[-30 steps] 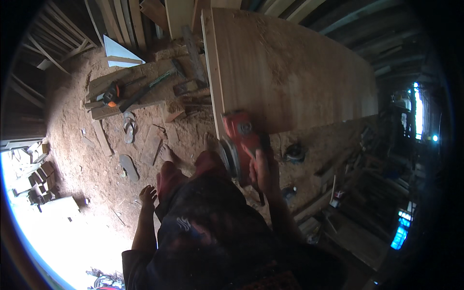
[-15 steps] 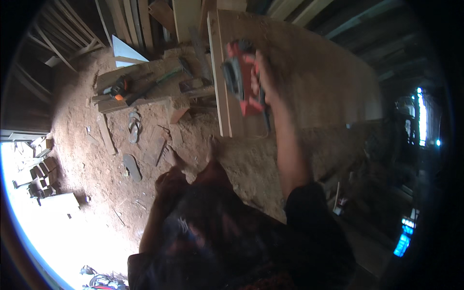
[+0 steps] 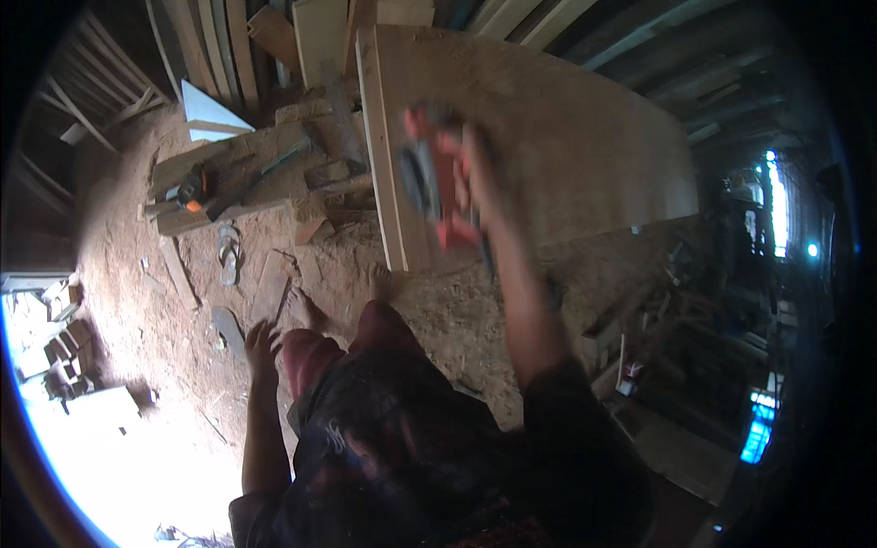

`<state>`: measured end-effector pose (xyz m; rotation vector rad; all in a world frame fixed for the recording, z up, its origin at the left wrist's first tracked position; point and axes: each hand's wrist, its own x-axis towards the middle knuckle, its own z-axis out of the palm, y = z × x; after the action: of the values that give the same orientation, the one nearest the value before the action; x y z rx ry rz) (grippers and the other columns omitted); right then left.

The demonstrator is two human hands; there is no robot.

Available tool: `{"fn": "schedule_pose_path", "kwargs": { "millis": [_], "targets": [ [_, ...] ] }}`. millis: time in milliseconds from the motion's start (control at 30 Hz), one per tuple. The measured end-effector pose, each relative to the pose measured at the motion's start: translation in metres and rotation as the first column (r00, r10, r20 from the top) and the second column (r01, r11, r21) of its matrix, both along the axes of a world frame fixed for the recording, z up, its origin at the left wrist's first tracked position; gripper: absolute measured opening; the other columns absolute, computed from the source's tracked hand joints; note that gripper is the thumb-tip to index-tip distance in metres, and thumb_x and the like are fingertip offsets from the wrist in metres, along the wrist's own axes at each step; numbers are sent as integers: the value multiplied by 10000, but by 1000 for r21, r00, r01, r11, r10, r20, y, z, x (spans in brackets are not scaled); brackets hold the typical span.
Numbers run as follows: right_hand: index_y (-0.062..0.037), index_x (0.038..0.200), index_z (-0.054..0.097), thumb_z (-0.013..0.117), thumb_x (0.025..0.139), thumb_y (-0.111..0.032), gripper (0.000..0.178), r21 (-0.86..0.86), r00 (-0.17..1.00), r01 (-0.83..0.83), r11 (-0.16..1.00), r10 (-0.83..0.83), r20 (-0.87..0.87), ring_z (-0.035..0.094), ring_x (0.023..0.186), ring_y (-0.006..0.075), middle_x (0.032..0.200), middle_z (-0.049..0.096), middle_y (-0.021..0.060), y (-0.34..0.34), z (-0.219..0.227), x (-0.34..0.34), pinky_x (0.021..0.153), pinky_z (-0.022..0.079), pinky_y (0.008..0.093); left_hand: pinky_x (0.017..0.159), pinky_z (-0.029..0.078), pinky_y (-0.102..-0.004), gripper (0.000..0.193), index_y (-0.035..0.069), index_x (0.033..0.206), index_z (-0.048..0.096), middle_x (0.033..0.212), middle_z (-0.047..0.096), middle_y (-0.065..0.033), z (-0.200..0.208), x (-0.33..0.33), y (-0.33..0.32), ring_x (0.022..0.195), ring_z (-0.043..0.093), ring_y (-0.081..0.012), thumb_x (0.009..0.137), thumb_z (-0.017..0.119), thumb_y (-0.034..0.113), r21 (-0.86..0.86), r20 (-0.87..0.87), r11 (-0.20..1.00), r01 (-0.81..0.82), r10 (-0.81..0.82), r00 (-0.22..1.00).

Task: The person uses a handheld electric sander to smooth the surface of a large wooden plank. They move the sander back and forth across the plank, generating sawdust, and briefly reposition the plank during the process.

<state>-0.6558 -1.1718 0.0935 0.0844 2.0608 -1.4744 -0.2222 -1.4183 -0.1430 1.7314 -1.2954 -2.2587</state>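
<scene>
A red and black power tool that looks like a belt sander (image 3: 444,201) lies on a broad wooden panel (image 3: 585,151), close to its left edge. My right hand (image 3: 477,183) is wrapped round its handle, blurred by motion, with the arm stretched forward. My left hand (image 3: 263,345) hangs beside my left knee, holding nothing, its fingers apart. A dark cord seems to trail from the tool's near end.
Left of the panel stands a low plank bench (image 3: 174,222) with an orange and black tool (image 3: 192,189) and a hammer (image 3: 311,142). Flip-flops (image 3: 228,254) and wood scraps lie on the dusty ground. Boards (image 3: 320,41) lean at the back.
My left hand has come off my knee and now hangs beside it. The view has shifted; the sander remains near the panel's left edge in my right hand.
</scene>
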Motion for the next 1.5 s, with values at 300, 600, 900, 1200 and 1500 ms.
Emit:
{"fn": "schedule_pose_path", "kwargs": {
  "millis": [300, 600, 900, 1200, 1500],
  "targets": [
    [-99, 1343, 651, 410, 1030, -689, 710, 53, 994, 52, 997, -57, 89, 350, 459, 47, 657, 409, -66, 37, 13, -14, 420, 345, 244, 951, 549, -374, 543, 95, 1506, 479, 1469, 540, -139, 72, -226, 84, 1271, 577, -252, 1010, 680, 191, -550, -277, 748, 372, -583, 763],
    [-51, 1388, 570, 489, 1085, -470, 523, 14, 972, 235, 972, -235, -22, 385, 483, -13, 698, 548, -54, 105, 29, 127, 425, 313, 197, 1191, 379, -435, 718, 26, 1617, 258, 1607, 382, -239, 64, -257, 122, 1502, 373, -374, 1013, 641, 82, -735, -361, 604, 308, -733, 576],
    [-99, 1208, 651, 452, 999, -717, 681, -124, 998, 55, 991, -58, -26, 380, 485, 50, 637, 441, -70, 10, -4, -168, 470, 343, 269, 1045, 512, -392, 669, 43, 1632, 227, 1576, 436, -234, 96, -254, 126, 1388, 522, -322, 1063, 569, 128, -509, -329, 724, 465, -663, 672],
    [-62, 1299, 640, 449, 1073, -513, 539, 56, 969, 241, 969, -243, 33, 421, 432, 41, 643, 543, -34, 136, 31, 93, 423, 361, 255, 898, 592, -378, 656, 68, 1643, 213, 1601, 411, -216, 83, -256, 122, 1330, 559, -277, 1078, 543, 104, -806, -235, 486, 339, -787, 570],
    [-84, 1440, 605, 388, 1033, -704, 773, 26, 980, 98, 995, -101, 169, 397, 486, 25, 653, 508, -47, 106, 19, -7, 468, 340, 227, 1062, 508, -400, 684, 84, 1651, 229, 1627, 384, -216, 110, -255, 126, 1424, 477, -291, 1063, 570, 160, -382, -350, 782, 492, -616, 706]
  ]
}}
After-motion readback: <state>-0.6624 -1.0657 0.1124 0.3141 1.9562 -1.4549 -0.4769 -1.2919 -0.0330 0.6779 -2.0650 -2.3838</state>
